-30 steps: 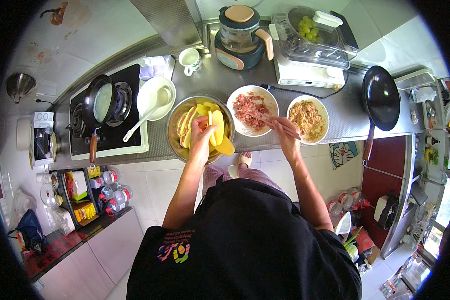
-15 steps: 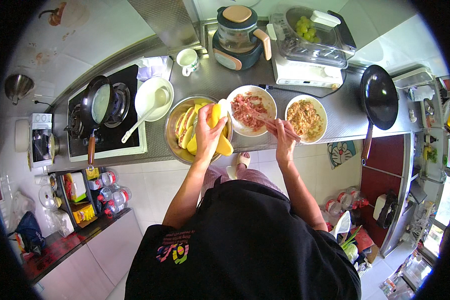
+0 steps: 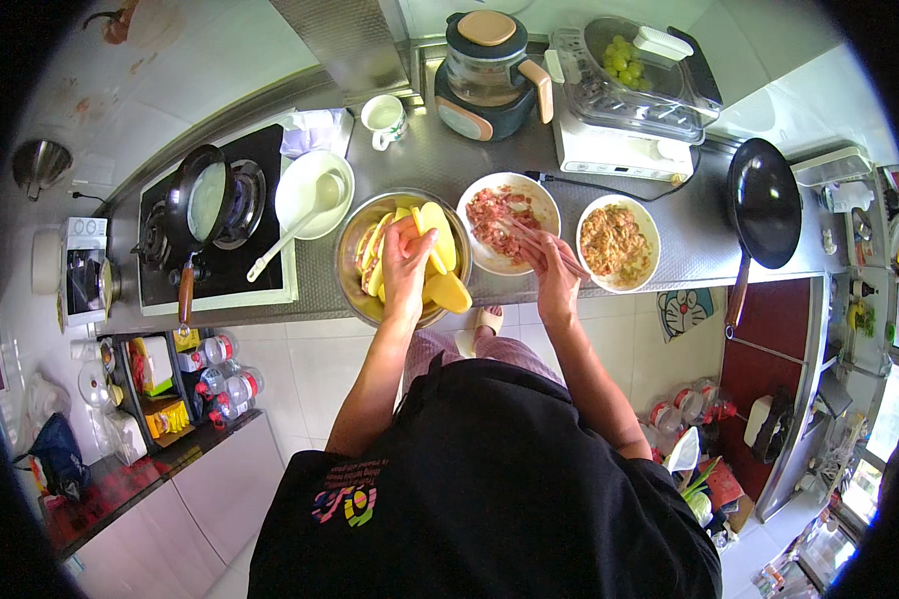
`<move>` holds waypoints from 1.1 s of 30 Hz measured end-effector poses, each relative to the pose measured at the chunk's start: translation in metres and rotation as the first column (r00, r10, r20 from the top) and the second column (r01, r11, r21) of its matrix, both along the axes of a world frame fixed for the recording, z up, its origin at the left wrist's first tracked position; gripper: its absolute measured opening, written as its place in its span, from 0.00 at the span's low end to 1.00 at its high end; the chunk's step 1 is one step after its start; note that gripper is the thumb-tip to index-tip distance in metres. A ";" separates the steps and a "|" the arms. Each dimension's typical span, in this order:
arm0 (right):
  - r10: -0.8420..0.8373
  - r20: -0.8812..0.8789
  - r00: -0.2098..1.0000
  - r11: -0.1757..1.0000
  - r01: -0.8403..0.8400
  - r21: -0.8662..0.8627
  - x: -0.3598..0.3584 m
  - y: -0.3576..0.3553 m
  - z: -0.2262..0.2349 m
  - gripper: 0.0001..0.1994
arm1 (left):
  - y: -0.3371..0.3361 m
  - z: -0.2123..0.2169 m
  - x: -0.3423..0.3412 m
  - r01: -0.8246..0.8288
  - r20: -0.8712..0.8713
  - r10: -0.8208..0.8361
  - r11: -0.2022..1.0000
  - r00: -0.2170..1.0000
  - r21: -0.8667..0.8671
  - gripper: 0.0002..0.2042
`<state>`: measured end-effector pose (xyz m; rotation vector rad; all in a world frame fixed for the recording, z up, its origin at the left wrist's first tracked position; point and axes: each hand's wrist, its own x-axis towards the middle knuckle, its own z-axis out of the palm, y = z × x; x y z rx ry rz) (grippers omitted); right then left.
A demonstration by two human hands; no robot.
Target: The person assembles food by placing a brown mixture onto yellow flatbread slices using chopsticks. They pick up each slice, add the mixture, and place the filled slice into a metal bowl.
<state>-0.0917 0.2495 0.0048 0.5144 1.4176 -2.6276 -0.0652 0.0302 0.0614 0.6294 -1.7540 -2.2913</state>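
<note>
My left hand [image 3: 404, 268] grips a yellow potato slice [image 3: 437, 228] above a steel bowl [image 3: 344, 268]. More yellow slices [image 3: 448, 293] lie in that bowl, and some at its left side have reddish filling between them. Pinched in my right hand [image 3: 557, 278] is a pair of chopsticks [image 3: 569, 256], their tips reaching into the minced pink meat [image 3: 497, 212] of a white bowl [image 3: 546, 195]. Just right of this hand stands another white bowl [image 3: 652, 270] with a brownish, orange-flecked mixture [image 3: 612, 240].
On the left, a small frying pan [image 3: 207, 200] sits on the gas stove [image 3: 260, 250] beside a white bowl with a ladle [image 3: 315, 215]. Behind stand a cup [image 3: 383, 120], an electric kettle [image 3: 484, 80] and a white appliance [image 3: 624, 155]. A black wok [image 3: 766, 205] rests at right.
My left hand has drawn slightly down and the slice in it now stands more upright, broad face showing. The right hand has shifted a little left and down with the chopsticks.
</note>
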 end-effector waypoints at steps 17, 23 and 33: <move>0.032 0.110 0.993 0.955 0.002 -0.297 -0.014 0.011 -0.019 0.13 | -0.015 0.003 0.004 -0.038 0.077 0.027 0.987 0.997 0.155 0.16; 0.084 0.194 0.977 0.880 0.019 -0.475 -0.015 0.026 -0.018 0.12 | -0.018 0.006 0.000 -0.012 0.102 -0.010 0.978 0.995 0.206 0.16; 0.042 0.056 0.998 0.895 -0.012 -0.446 0.019 0.070 0.069 0.12 | 0.022 0.005 -0.029 0.156 0.028 -0.185 0.892 0.982 0.423 0.19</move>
